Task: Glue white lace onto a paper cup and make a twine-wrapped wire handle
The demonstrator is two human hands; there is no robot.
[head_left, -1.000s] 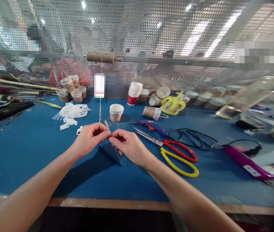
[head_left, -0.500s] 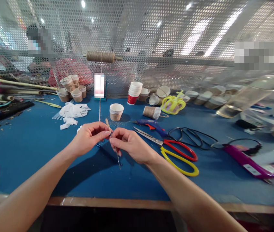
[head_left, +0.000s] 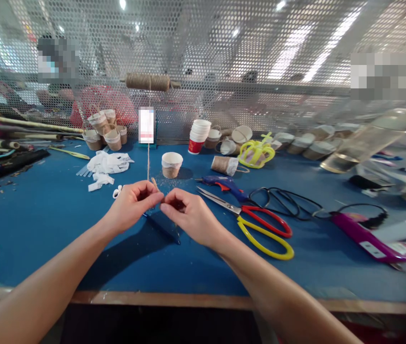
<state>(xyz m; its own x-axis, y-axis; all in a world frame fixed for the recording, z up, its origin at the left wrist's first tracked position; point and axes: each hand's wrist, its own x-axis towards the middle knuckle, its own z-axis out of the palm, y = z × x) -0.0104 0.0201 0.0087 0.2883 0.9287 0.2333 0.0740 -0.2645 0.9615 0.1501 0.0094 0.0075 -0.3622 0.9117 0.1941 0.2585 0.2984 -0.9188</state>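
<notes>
My left hand [head_left: 131,204] and my right hand [head_left: 192,213] meet above the blue table, fingertips almost touching. Both pinch a thin piece of brown twine [head_left: 154,182]. Its upper end pokes out above the left fingers, and the part between the fingertips is mostly hidden. A taut strand [head_left: 148,162] runs down from the twine spool [head_left: 145,81] behind my left hand. Just beyond the hands stands a twine-wrapped paper cup [head_left: 172,167] with a white lace rim. Large scissors [head_left: 238,209] with one red and one yellow handle lie open right of my right hand.
A blue glue gun [head_left: 224,185] with a black cord lies behind the scissors. White lace scraps [head_left: 108,165] are at left. Wrapped cups [head_left: 112,139], a stack of paper cups [head_left: 198,138] and a yellow looped item [head_left: 256,154] line the back. A clear bottle [head_left: 371,141] tilts at right.
The twine's upper end has shifted slightly left. The tail that hung below my right hand is now harder to see, and my right fingers have closed nearer to the left ones.
</notes>
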